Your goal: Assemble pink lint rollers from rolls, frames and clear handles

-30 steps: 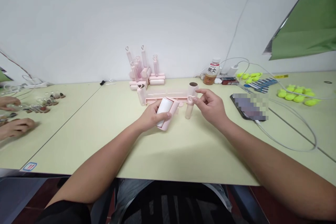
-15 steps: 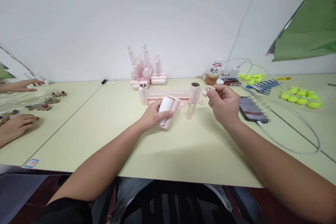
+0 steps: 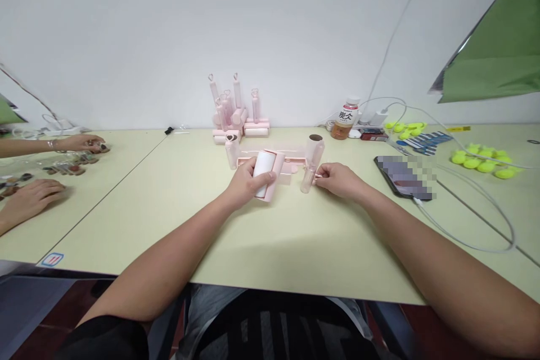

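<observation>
My left hand (image 3: 246, 184) is wrapped round a pink lint roller head with a white roll (image 3: 265, 171), held tilted above the table. My right hand (image 3: 337, 180) is closed in a pinch beside a small clear pink tube (image 3: 308, 179) that stands on the table; what lies between its fingertips is too small to make out. Behind the small tube stands a wider pink tube (image 3: 314, 149) with a dark opening. A similar upright piece (image 3: 232, 153) is left of the roller head, and a long pink tray (image 3: 295, 161) lies between the two.
Pink rollers with upright handles (image 3: 236, 115) are grouped by the wall. To the right are a drink bottle (image 3: 345, 119), a phone (image 3: 403, 177) with a cable, and yellow-green pieces (image 3: 485, 158). Another person's hands (image 3: 36, 199) are at the far left among small items.
My right hand has come down and left to the small clear tube. My left hand still holds the roller head, now slightly turned. The other person's upper hand has moved right onto the small items.
</observation>
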Demonstrator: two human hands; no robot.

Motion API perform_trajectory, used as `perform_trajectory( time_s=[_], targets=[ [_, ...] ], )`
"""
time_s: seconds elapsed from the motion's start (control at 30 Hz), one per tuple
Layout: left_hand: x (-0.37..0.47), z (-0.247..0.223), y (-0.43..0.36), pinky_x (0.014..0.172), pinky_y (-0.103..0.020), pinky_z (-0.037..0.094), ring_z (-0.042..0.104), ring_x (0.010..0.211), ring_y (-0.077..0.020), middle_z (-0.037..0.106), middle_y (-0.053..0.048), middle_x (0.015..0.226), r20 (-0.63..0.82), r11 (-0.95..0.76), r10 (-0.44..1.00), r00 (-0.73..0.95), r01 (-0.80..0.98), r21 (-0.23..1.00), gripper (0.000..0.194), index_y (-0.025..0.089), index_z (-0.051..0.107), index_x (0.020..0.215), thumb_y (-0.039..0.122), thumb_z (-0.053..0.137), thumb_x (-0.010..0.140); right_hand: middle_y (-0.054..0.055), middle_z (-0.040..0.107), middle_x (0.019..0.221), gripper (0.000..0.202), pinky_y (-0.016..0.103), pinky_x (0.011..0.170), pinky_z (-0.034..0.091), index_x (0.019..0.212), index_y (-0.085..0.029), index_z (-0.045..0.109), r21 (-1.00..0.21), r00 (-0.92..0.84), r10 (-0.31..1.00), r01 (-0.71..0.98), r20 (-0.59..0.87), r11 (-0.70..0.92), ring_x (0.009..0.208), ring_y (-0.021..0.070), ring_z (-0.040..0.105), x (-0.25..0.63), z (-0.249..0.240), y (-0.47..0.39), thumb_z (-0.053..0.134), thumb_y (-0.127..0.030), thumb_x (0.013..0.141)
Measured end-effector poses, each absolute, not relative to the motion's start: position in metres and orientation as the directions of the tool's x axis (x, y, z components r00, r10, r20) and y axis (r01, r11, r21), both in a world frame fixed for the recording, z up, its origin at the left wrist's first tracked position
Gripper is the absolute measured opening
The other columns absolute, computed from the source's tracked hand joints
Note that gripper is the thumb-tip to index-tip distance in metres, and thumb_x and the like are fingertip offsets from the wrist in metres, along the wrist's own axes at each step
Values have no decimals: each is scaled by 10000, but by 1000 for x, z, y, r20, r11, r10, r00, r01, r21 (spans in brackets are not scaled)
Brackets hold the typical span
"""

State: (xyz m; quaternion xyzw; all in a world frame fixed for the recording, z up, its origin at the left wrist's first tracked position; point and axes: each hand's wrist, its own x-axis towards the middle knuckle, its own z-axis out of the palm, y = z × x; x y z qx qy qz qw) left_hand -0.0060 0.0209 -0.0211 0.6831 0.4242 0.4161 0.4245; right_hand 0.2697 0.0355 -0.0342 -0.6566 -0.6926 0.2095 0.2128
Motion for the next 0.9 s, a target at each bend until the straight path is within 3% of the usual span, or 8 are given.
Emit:
perform_trajectory(
  time_s=[0.03, 0.13, 0.2, 0.43, 0.53, 0.67, 0.77, 0.9],
  targets=[
    [-6, -21, 21, 628, -248, 418, 545, 750, -163, 615, -22, 899, 202, -267, 937, 285, 210, 941, 427, 169, 600, 1016, 493, 666, 745, 21, 628, 763, 123, 269, 558, 365, 789, -200, 649, -556, -49, 998, 828, 45, 65, 644, 165, 531, 270, -31, 34, 624, -286, 704],
    [-6, -21, 22, 633, -254, 428, 557, 772, -170, 620, -29, 911, 178, -227, 950, 255, 175, 958, 423, 163, 609, 997, 486, 688, 735, 61, 644, 983, 361, 294, 639, 415, 1039, -211, 684, -545, -72, 984, 825, 162, 150, 689, 169, 547, 268, -20, 26, 585, -206, 692],
    [-5, -22, 23, 631, -255, 430, 557, 782, -174, 615, -33, 911, 161, -201, 956, 243, 148, 968, 422, 158, 607, 973, 485, 700, 723, 71, 627, 1025, 368, 311, 684, 434, 1068, -221, 688, -540, -137, 970, 811, 201, 226, 723, 181, 551, 264, -17, 22, 599, -242, 711],
    [-4, -23, 24, 567, -238, 361, 481, 633, -121, 541, 15, 739, 86, -74, 958, 273, -53, 996, 370, 164, 556, 871, 447, 708, 687, 71, 624, 928, 181, 334, 719, 436, 855, -198, 635, -556, -301, 911, 722, 283, 411, 816, 224, 575, 238, -20, 6, 572, -366, 830],
    [-3, -21, 23, 554, -241, 343, 478, 605, -117, 557, 7, 722, 38, 8, 943, 332, -134, 991, 366, 157, 561, 845, 443, 704, 667, 58, 643, 915, 169, 326, 721, 438, 936, -208, 589, -568, -430, 843, 624, 322, 536, 818, 212, 580, 229, -14, -8, 501, -351, 917],
    [-2, -20, 21, 575, -246, 365, 506, 606, -125, 598, -4, 742, 8, 62, 926, 378, -174, 983, 379, 158, 571, 878, 427, 722, 658, 51, 660, 875, 290, 314, 690, 440, 1156, -200, 580, -553, -619, 740, 532, 263, 642, 753, 194, 584, 222, -8, -23, 435, -381, 981],
    [-3, -21, 20, 587, -245, 371, 520, 607, -129, 611, -8, 731, 6, 71, 920, 392, -182, 981, 391, 154, 578, 893, 422, 735, 656, 66, 680, 907, 418, 318, 723, 450, 1338, -178, 538, -537, -623, 723, 517, 297, 666, 779, 195, 602, 220, -8, -24, 438, -376, 983],
    [-4, -22, 20, 585, -240, 372, 521, 611, -126, 618, -12, 742, 21, 71, 910, 415, -204, 976, 384, 150, 589, 905, 410, 740, 666, 24, 641, 737, 444, 286, 645, 424, 1348, -155, 578, -537, -579, 751, 543, 318, 646, 645, 158, 551, 221, -10, -22, 487, -346, 958]
  ],
)
